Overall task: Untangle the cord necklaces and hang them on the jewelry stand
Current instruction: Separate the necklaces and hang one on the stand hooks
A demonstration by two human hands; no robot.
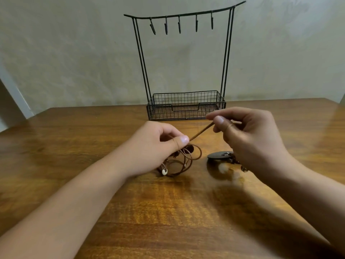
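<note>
while the left hand (158, 146) is pinching a brown cord (201, 130) between thumb and curled fingers, the right hand (248, 135) is gripping the far end of that same cord, which is running taut and slanting up to the right between them. under the left hand a tangle of brown cord necklaces (183, 161) is looping down onto the wooden table (130, 212), with a small white bead (164, 171) showing at its near left edge. a dark round pendant (219, 156) is lying just right of the tangle, partly hidden by the right hand. farther back the black wire jewelry stand (184, 105) is standing upright, its five hooks (179, 25) hanging bare.
</note>
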